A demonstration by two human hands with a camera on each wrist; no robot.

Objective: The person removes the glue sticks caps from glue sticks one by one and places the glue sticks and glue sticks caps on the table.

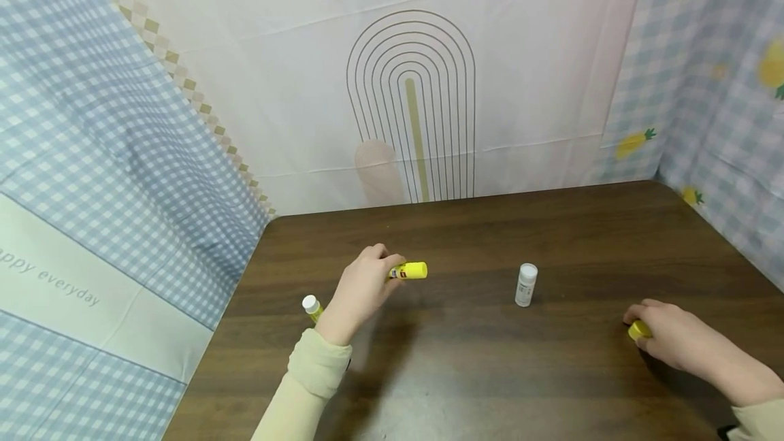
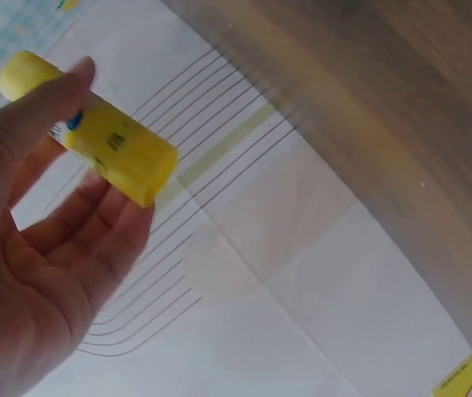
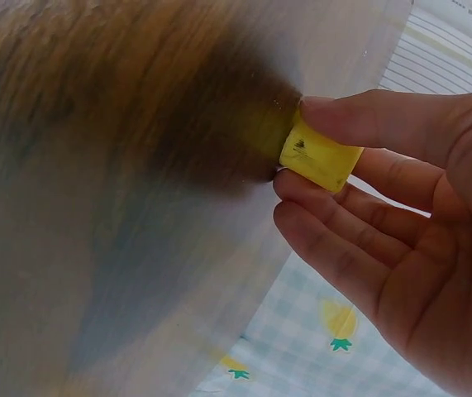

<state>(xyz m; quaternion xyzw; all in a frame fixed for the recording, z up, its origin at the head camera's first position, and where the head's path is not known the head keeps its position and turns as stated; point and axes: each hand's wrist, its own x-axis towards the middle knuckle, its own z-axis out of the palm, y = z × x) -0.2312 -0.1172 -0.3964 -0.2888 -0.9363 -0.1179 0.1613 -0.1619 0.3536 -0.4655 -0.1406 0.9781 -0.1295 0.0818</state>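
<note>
My left hand (image 1: 363, 284) grips a yellow glue stick (image 1: 409, 270) above the table, thumb on one side and fingers curled on the other. In the left wrist view the glue stick (image 2: 124, 153) lies slanted across the fingers, its printed label partly under the thumb. Far to the right, my right hand (image 1: 678, 337) pinches a small yellow cap (image 1: 639, 330) close over the tabletop. Thumb and fingertips hold this cap (image 3: 322, 157) by its sides in the right wrist view.
A white glue stick (image 1: 525, 285) stands upright between the hands. Another with a white top and yellow body (image 1: 312, 305) stands behind the left wrist, partly hidden by it. The dark wooden table (image 1: 465, 237) meets a patterned cloth (image 1: 294, 73) at its back edge.
</note>
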